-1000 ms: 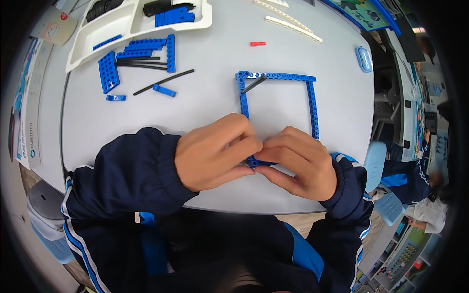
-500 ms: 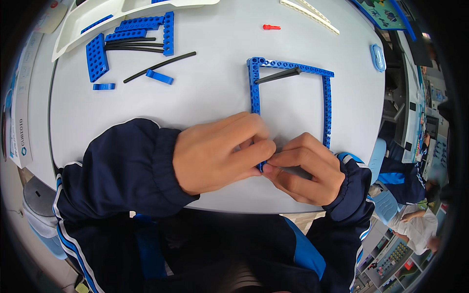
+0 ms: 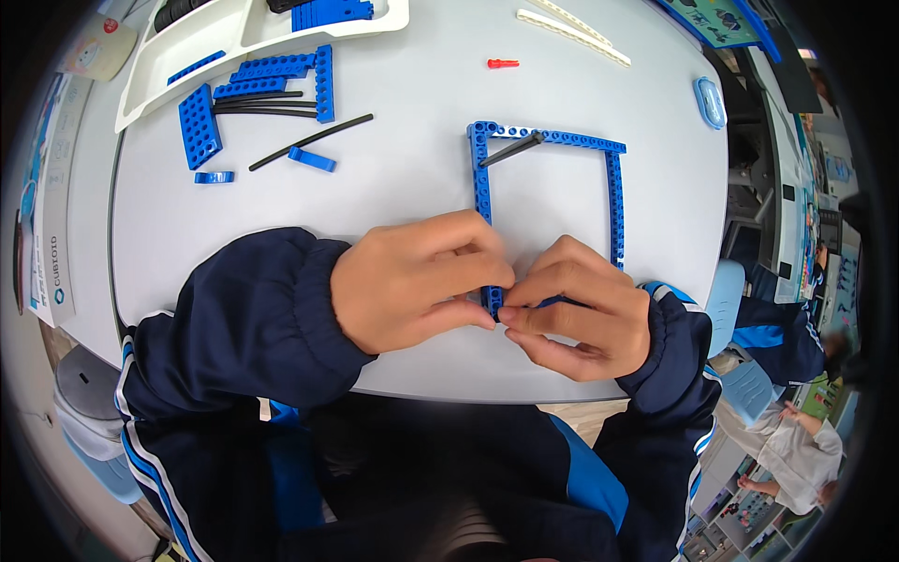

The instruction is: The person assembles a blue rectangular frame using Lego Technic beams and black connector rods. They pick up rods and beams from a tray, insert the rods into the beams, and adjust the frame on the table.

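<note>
A four-sided frame of blue studless building beams (image 3: 552, 136) lies on the table, its near side largely covered by my hands. From its left beam, near the far corner, a black rod (image 3: 513, 150) sticks out. My left hand (image 3: 417, 281) is closed round the near end of that left beam, thumb and fingers on either side. My right hand (image 3: 581, 314) pinches the same near left corner with thumb and forefinger. Whatever small part may sit between those fingertips is hidden. Part of a blue beam shows beneath the right hand's fingers.
Loose blue beams (image 3: 272, 67), a blue plate (image 3: 199, 126) and black rods (image 3: 309, 142) lie far left beside a white tray (image 3: 267, 36). A red pin (image 3: 503, 64), white beams (image 3: 573, 37) and a light-blue case (image 3: 710, 103) lie farther off. Other people sit at the right.
My left thumb and fingers have opened apart slightly, so the end of the left beam now shows. My right fingers have shifted a little at the corner. The whole view has moved slightly.
</note>
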`<control>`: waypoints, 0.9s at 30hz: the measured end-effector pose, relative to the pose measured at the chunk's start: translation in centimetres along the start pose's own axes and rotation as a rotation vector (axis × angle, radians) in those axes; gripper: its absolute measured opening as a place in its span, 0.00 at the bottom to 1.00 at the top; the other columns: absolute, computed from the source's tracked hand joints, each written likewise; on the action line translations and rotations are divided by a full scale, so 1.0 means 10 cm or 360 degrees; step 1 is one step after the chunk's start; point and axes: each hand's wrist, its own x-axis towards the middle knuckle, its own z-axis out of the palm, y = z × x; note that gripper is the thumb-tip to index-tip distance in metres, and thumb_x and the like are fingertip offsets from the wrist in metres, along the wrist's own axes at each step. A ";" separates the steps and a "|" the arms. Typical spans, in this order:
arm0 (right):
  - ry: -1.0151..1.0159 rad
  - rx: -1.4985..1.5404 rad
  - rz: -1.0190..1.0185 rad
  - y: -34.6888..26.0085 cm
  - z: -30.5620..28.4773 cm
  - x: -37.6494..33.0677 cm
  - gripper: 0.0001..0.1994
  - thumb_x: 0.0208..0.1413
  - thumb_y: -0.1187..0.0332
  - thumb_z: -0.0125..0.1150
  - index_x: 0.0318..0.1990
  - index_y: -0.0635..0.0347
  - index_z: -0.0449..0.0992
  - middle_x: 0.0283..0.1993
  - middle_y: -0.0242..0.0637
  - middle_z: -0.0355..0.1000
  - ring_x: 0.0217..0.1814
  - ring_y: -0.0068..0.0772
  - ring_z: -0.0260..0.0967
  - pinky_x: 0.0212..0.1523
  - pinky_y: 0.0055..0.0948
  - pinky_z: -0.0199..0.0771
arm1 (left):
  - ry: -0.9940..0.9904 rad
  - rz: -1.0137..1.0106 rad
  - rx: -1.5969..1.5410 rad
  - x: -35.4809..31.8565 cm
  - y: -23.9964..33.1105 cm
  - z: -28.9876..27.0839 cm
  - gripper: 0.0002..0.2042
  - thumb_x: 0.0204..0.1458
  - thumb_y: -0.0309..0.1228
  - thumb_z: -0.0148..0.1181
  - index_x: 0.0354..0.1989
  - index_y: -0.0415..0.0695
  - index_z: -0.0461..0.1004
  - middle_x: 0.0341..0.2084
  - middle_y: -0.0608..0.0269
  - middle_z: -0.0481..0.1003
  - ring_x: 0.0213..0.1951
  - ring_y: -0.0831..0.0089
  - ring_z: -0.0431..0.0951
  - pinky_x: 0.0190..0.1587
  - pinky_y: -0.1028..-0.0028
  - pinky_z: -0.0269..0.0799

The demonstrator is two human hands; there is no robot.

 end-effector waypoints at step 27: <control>0.0053 -0.0027 -0.0056 0.04 0.02 -0.08 0.09 0.41 0.83 0.74 0.30 0.66 0.79 0.40 0.43 0.75 0.37 0.39 0.73 0.34 0.31 0.73 | 0.0086 0.0057 0.0056 -0.04 0.04 0.08 0.19 0.43 0.19 0.76 0.44 0.38 0.77 0.42 0.55 0.76 0.34 0.69 0.79 0.38 0.74 0.77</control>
